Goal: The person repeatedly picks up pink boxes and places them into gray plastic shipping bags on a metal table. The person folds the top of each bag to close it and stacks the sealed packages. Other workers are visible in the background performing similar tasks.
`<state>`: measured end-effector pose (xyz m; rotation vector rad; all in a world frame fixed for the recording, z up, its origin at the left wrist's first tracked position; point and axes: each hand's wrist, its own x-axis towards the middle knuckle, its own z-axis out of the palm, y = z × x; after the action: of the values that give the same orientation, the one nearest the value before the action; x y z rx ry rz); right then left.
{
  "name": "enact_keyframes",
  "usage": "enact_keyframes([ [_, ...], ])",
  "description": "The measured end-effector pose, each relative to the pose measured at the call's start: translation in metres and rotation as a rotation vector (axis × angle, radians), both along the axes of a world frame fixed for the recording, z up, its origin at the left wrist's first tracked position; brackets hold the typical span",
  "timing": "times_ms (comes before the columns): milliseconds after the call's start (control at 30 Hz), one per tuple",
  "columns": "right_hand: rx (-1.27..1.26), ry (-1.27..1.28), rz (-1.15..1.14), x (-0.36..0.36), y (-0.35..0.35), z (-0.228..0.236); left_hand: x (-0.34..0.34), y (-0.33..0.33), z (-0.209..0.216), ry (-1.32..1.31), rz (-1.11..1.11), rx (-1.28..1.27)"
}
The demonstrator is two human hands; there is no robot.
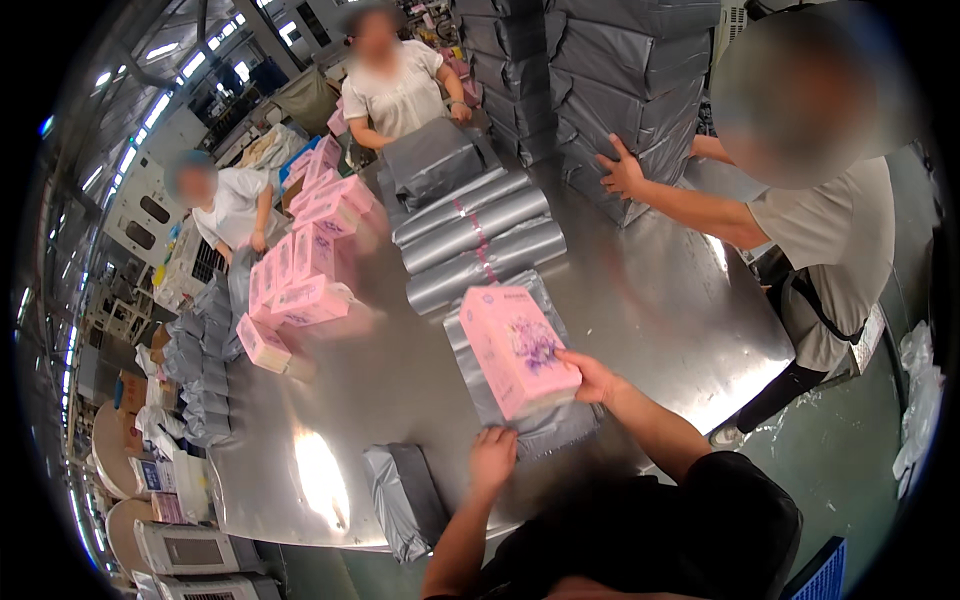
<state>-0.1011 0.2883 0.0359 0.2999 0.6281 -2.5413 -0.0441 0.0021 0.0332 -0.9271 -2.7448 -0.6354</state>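
Observation:
My right hand [590,376] grips the right edge of a pink tissue pack [518,345] printed with purple flowers. The pack lies tilted over a flat grey plastic bag [480,388], which is spread on the metal table. At the bag's near left edge is my left hand [493,458], its fingers curled on the plastic. To the left of that hand stands a wrapped grey parcel [405,500] near the table's front edge. Just beyond the pack, several grey bag rolls or stacks [485,265] lie side by side.
Several pink packs [310,255] sit in a row on the table's left [380,370]. Tall stacks of grey parcels [630,90] rise at the back right, where a co-worker's hand [625,172] touches one. Two other people work at the far side. Grey parcels [205,370] hang beyond the left edge.

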Motion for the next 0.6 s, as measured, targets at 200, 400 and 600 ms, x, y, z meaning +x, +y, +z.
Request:
enact_keyframes([
  [200,-0.077,0.138,-0.121,0.071,0.040,0.027,-0.002,-0.005,-0.008,-0.079,0.026,0.039],
  [400,0.305,0.153,-0.145,0.189,0.027,0.036,0.007,-0.009,-0.015,-0.044,0.059,0.105],
  [600,0.548,-0.029,-0.219,0.243,-0.012,0.019,-0.009,-0.018,-0.021,-0.063,0.008,0.071],
])
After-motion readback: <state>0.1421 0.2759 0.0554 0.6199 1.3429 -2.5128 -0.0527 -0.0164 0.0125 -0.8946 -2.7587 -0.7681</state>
